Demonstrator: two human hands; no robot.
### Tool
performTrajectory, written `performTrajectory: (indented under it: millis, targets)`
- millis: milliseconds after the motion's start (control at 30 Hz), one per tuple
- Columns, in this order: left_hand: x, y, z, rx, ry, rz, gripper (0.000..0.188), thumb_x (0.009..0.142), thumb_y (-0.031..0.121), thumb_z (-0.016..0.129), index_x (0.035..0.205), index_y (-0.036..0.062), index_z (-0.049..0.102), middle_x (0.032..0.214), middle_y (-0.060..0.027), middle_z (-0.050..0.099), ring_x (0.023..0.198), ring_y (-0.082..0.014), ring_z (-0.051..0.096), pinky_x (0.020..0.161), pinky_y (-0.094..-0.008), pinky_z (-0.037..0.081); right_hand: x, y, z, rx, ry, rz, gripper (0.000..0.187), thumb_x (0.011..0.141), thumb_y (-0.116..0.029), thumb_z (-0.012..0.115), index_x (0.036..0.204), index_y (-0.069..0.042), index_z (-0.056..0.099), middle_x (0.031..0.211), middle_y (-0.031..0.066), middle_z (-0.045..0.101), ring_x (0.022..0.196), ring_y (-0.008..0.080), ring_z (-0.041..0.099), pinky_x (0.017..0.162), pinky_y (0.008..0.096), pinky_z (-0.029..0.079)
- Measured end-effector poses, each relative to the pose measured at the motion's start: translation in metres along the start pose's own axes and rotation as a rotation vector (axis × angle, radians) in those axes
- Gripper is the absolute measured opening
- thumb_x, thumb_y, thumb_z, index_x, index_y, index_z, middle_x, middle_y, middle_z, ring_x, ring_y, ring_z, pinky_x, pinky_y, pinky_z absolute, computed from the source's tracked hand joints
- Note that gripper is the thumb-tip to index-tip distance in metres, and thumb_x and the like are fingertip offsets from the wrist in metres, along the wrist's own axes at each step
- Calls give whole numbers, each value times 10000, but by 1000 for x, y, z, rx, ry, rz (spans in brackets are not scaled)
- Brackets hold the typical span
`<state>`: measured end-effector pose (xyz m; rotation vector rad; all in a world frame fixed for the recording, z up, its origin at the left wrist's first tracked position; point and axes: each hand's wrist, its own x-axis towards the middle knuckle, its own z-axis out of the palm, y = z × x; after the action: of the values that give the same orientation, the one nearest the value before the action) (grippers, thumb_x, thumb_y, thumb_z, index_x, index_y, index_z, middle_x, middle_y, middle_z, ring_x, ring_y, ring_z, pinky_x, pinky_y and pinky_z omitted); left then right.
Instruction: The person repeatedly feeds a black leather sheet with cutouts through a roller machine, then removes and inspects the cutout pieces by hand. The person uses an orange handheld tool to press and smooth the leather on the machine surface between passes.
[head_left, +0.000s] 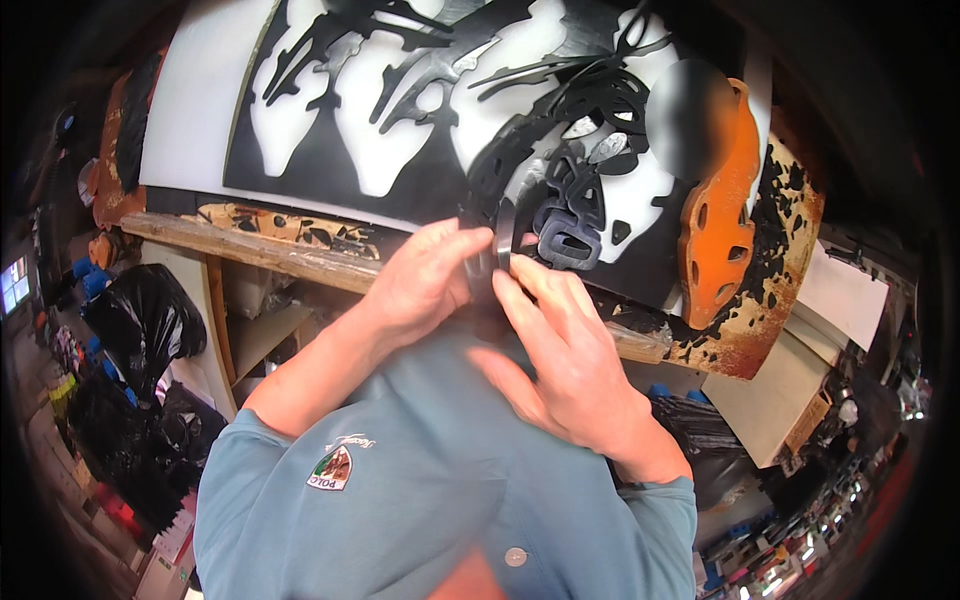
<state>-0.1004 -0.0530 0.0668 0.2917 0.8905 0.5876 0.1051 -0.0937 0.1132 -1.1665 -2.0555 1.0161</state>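
Note:
Both my hands meet at the near edge of a work table, at a narrow dark curved strip (506, 232). My left hand (428, 272) is closed, thumb and forefinger together beside the strip; blur hides what they pinch. My right hand (570, 345) has its fingers stretched toward the strip's lower end, the thumb spread away and smeared by motion. Just beyond lies a heap of black cut-out pieces (575, 200) with oval holes. They rest on a black sheet (300, 195) with white hand-like shapes (385, 120) showing in it.
An orange perforated plate (715, 240) lies at the right, its upper part blurred. Thin black offcuts (400, 35) cross the sheet. A wooden rail (250, 250) runs along the table's front. Black scraps litter a tan board (775, 290). Black plastic bags (150, 320) stand at left.

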Motion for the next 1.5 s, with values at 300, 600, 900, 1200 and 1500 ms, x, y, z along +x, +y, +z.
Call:
performTrajectory:
  millis: [300, 600, 900, 1200, 1500]
  targets:
    - [-6, -15, -11, 17, -111, 81, 429, 1157, 236, 519, 1471, -49, 585, 1383, -153, 696, 1253, -208, 680, 1066, -376, 559, -19, 28, -5, 43, 297, 1, 355, 732, 73, 862, 1070, 52, 756, 1083, 178, 749, 919, 335, 727, 784, 401, 597]
    - [-9, -12, -10, 23, -89, 97, 421, 1145, 178, 494, 1458, -89, 581, 1418, -209, 675, 1340, -252, 646, 1173, -407, 498, -22, 51, -20, -88, 421, 20, 281, 796, 99, 828, 1040, 4, 728, 956, 135, 735, 796, 293, 694, 703, 372, 562]
    - [-9, -9, -11, -45, -151, 104, 434, 1146, 191, 502, 1469, -91, 565, 1436, -212, 656, 1359, -259, 637, 1176, -404, 497, -14, 49, -14, -70, 284, 47, 445, 723, -35, 932, 1133, 5, 763, 938, 107, 670, 815, 278, 652, 683, 376, 534]
    - [-7, -7, -8, -127, -116, 91, 442, 1156, 213, 496, 1474, -89, 555, 1460, -216, 637, 1373, -270, 624, 1186, -428, 490, -8, 47, -29, -111, 162, -224, 527, 641, -167, 961, 1104, 5, 780, 1132, 115, 695, 1028, 340, 683, 827, 441, 589]
    - [-7, -7, -7, -215, -140, 117, 451, 1156, 214, 503, 1484, -93, 545, 1459, -247, 635, 1382, -286, 622, 1179, -421, 512, -2, 37, -17, -106, 186, -96, 462, 660, -99, 941, 1061, 39, 759, 1043, 141, 684, 904, 316, 679, 753, 408, 560]
